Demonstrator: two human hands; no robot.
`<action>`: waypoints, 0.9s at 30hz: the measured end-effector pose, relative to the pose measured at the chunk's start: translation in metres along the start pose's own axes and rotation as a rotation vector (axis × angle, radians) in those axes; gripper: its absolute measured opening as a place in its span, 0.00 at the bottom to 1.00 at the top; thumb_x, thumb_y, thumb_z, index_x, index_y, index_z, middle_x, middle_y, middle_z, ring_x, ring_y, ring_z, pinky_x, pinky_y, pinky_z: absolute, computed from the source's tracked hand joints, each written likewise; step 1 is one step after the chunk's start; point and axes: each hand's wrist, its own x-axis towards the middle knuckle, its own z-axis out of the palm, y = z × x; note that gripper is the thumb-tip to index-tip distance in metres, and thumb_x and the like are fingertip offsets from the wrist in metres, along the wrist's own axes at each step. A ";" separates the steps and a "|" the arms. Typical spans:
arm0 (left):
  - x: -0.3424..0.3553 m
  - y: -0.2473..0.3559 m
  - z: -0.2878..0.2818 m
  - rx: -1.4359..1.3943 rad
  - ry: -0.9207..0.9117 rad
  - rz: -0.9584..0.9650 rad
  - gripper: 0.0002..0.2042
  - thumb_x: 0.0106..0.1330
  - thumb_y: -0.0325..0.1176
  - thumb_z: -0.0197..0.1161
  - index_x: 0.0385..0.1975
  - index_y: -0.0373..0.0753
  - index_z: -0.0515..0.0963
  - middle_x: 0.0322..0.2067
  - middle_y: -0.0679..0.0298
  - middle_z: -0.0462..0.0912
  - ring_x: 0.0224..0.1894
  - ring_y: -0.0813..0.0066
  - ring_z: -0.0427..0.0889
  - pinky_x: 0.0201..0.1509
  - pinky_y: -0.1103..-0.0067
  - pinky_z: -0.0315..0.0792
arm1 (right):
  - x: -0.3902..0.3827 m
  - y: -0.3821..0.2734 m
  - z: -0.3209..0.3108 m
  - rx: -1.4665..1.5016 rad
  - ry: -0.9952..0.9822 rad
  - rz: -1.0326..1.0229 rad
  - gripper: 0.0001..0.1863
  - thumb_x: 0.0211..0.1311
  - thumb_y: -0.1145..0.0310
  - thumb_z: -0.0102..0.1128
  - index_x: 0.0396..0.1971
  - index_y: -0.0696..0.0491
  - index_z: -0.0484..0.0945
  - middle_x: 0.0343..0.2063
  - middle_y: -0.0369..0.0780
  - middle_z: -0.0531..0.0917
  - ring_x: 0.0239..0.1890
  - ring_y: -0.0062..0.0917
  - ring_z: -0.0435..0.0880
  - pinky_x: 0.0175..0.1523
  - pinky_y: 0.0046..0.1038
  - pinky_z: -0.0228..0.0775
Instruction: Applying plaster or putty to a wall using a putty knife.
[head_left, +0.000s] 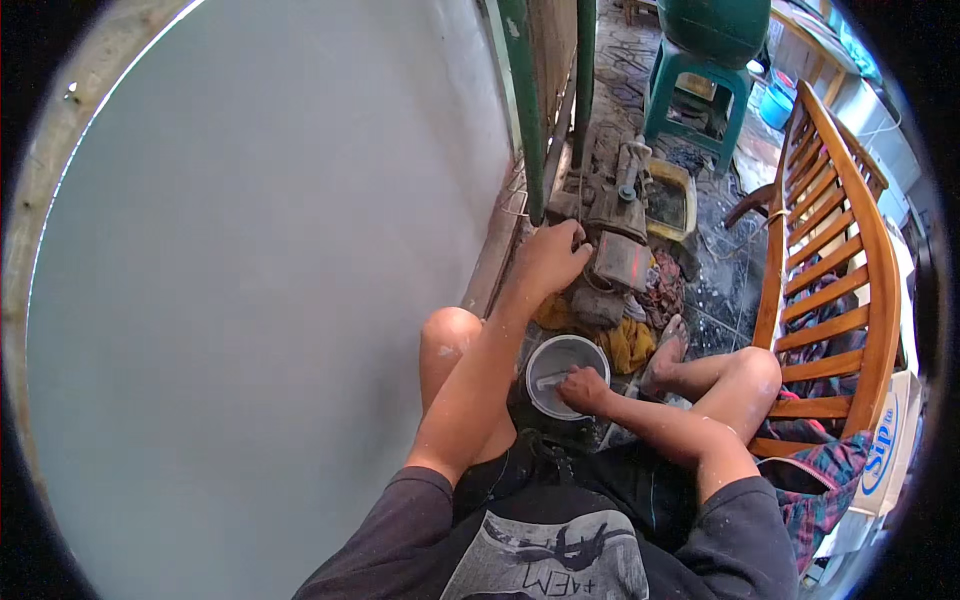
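Observation:
My left hand (pixel 553 258) reaches forward over the near left side of a dusty machine (pixel 615 215) with a worn, boxy metal body. Its fingers are curled, and whatever they hold, if anything, is hidden. Between my knees stands a round pale bucket (pixel 531 372) with greyish contents. My right hand (pixel 583 391) dips into it from the right, fingers closed. A pale streak or thin piece shows beside the fingertips; I cannot tell whether the hand grips it.
Yellow cloth (pixel 628 345) and a patterned rag (pixel 663 285) lie by the machine. Behind it are a yellowish basin (pixel 688 200) and a green plastic stool (pixel 735 115). A wooden slatted bench (pixel 875 260) borders the right. A large grey panel (pixel 250 300) fills the left, beside green posts (pixel 525 90).

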 end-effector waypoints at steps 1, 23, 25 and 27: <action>-0.001 0.001 0.000 -0.023 0.005 0.053 0.15 0.60 0.41 0.61 0.40 0.37 0.78 0.33 0.49 0.82 0.38 0.58 0.83 0.44 0.66 0.73 | -0.005 -0.003 0.002 -0.020 -0.013 -0.018 0.11 0.49 0.56 0.60 0.22 0.48 0.83 0.24 0.43 0.84 0.35 0.39 0.84 0.36 0.40 0.76; 0.012 -0.004 0.002 0.016 -0.033 0.061 0.12 0.57 0.40 0.58 0.34 0.39 0.81 0.32 0.50 0.82 0.39 0.50 0.80 0.44 0.63 0.73 | 0.004 0.011 0.004 -0.049 0.027 -0.030 0.10 0.50 0.61 0.59 0.19 0.50 0.83 0.23 0.41 0.84 0.28 0.37 0.85 0.31 0.38 0.75; 0.010 -0.009 0.003 0.009 0.022 0.077 0.13 0.58 0.40 0.60 0.34 0.35 0.80 0.27 0.51 0.81 0.31 0.56 0.81 0.37 0.68 0.72 | 0.006 0.008 -0.014 -0.014 -0.093 0.049 0.09 0.50 0.62 0.60 0.20 0.50 0.83 0.24 0.42 0.84 0.29 0.37 0.85 0.32 0.39 0.76; 0.007 -0.010 0.003 0.015 0.030 0.065 0.14 0.58 0.41 0.60 0.34 0.36 0.80 0.26 0.52 0.81 0.31 0.56 0.81 0.37 0.68 0.72 | 0.008 0.008 -0.042 0.052 -0.077 0.086 0.08 0.50 0.63 0.60 0.21 0.50 0.84 0.26 0.44 0.85 0.33 0.35 0.86 0.34 0.39 0.76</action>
